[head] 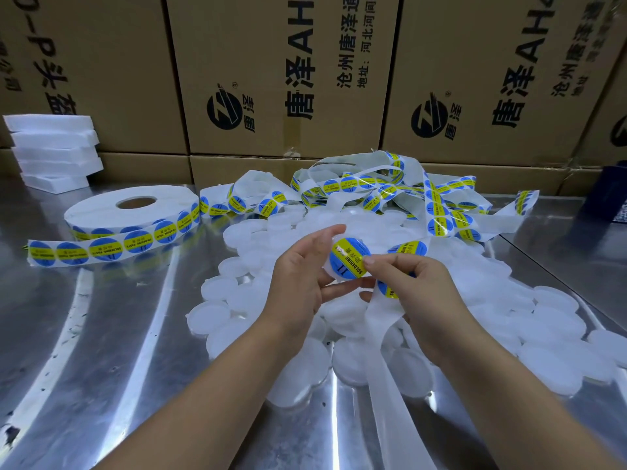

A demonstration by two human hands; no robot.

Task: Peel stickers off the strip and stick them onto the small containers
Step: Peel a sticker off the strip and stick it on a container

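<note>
Brown corrugated cardboard boxes with black print wall the back. Before them lies a shiny, scratched steel worktop. A heap of round, translucent white plastic containers spreads over its middle and right. At left lies a flat roll of glossy paper strip, which tangles behind the heap. White foam blocks stack far left. The left hand grips one small container above the heap, fingers curled round its rim. The right hand pinches the round blue-and-yellow sticker on that lid, with bare backing trailing from it.
</note>
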